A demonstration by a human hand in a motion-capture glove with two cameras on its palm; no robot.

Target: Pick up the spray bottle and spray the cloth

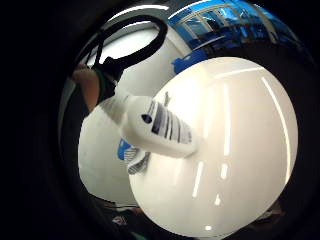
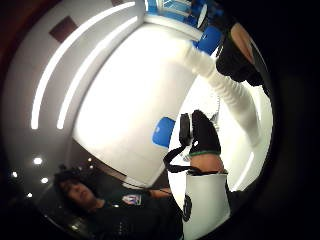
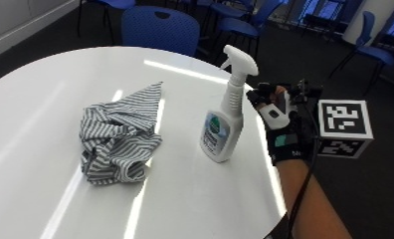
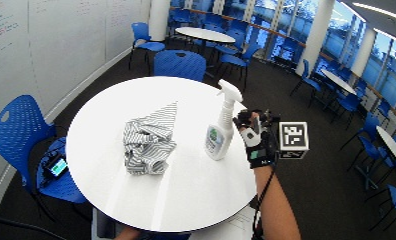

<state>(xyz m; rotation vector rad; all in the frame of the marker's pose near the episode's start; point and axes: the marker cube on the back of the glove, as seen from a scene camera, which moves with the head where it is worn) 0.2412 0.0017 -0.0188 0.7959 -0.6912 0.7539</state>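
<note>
Spray bottle [image 3: 223, 127] stands upright on the white bench [image 3: 45, 89], near its edge; striped cloth [image 3: 117, 134] lies crumpled well apart on its far side. Our grip [image 3: 280, 124] hangs just beside the bottle neck, fingers loosely curled, holding nothing. We judge a sideways nudge could topple the tall bottle, or a poor nozzle aim miss the cloth.

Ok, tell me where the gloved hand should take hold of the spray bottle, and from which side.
Probably the narrow neck just under the trigger head. The spray bottle stands upright on the white table, nozzle pointing at the striped cloth. The right hand is beside it, opposite the cloth, apart from it, so come in from that side.
</note>
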